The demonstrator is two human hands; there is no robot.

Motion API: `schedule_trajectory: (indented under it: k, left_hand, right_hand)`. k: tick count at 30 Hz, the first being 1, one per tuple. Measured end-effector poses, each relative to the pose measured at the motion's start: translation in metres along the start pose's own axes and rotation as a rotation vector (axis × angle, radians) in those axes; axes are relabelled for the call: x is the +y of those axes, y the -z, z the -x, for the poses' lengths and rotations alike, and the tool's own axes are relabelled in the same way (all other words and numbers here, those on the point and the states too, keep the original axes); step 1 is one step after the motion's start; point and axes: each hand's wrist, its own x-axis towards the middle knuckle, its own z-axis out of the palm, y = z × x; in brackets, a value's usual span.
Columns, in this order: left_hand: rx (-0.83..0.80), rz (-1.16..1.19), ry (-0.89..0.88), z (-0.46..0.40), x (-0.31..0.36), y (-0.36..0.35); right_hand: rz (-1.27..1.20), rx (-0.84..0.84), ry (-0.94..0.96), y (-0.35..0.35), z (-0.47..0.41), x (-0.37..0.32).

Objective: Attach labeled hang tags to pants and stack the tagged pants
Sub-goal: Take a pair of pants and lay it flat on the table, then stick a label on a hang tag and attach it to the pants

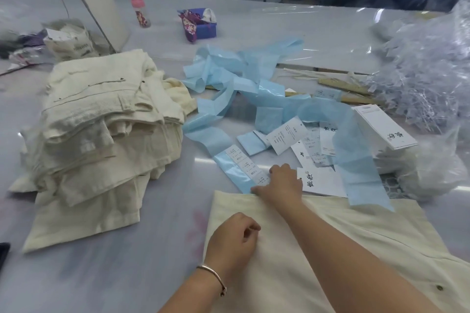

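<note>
A cream pair of pants (318, 249) lies flat in front of me. My left hand (235, 239) rests on its left part with the fingers loosely curled, holding nothing that I can see. My right hand (283, 181) reaches past the pants' far edge to a blue backing strip (229, 160) carrying white stickers; its fingers lie on the strip's near end. White hang tags (323, 181) with black lettering lie just right of that hand. A stack of folded cream pants (101, 129) stands at the left.
A white box of tags (384, 127) sits at the right, beside a heap of clear plastic fasteners (427, 76). Loose blue backing ribbon (241, 71) curls across the middle. A blue box (203, 26) and a small bottle (140, 11) stand farther back.
</note>
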Motion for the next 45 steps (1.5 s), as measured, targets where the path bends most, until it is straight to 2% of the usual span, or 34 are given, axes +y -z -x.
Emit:
schedule_trajectory:
  k: [6, 11, 14, 17, 19, 24, 27, 31, 38, 45]
  left_hand:
    - [0.190, 0.009, 0.021, -0.023, -0.009, 0.008]
    - [0.228, 0.117, 0.070, -0.038, -0.012, 0.003]
    - [0.264, 0.257, 0.193, -0.045, -0.012, 0.005]
    - [0.277, 0.354, 0.233, -0.051, -0.011, 0.010]
    - [0.283, 0.502, 0.266, -0.056, -0.008, 0.016]
    - [0.354, 0.772, 0.209, -0.069, -0.009, 0.028]
    - [0.381, 0.893, 0.191, -0.074, -0.014, 0.034]
    - [0.400, 0.867, 0.185, -0.078, -0.021, 0.035]
    - [0.380, 0.869, 0.208, -0.081, -0.025, 0.035]
    - [0.372, 0.922, 0.269, -0.084, -0.020, 0.036]
  right_hand:
    - [-0.060, -0.047, -0.088, -0.006, -0.008, -0.010]
    - [-0.407, -0.061, -0.003, -0.008, -0.012, -0.010]
    - [-0.608, 0.045, 0.026, -0.006, -0.012, -0.013]
    - [-0.899, 0.221, 0.057, -0.001, -0.012, -0.015]
    - [-1.075, 0.249, 0.049, 0.003, -0.011, -0.018]
    - [-1.257, -0.018, 0.046, 0.002, 0.002, -0.024]
    - [-1.258, -0.110, 0.063, -0.001, 0.015, -0.023]
    - [-1.159, -0.102, 0.139, -0.004, 0.023, -0.021]
    - [-0.641, 0.103, 0.430, 0.000, 0.020, -0.020]
    - [-0.528, 0.282, 0.512, -0.001, 0.019, -0.023]
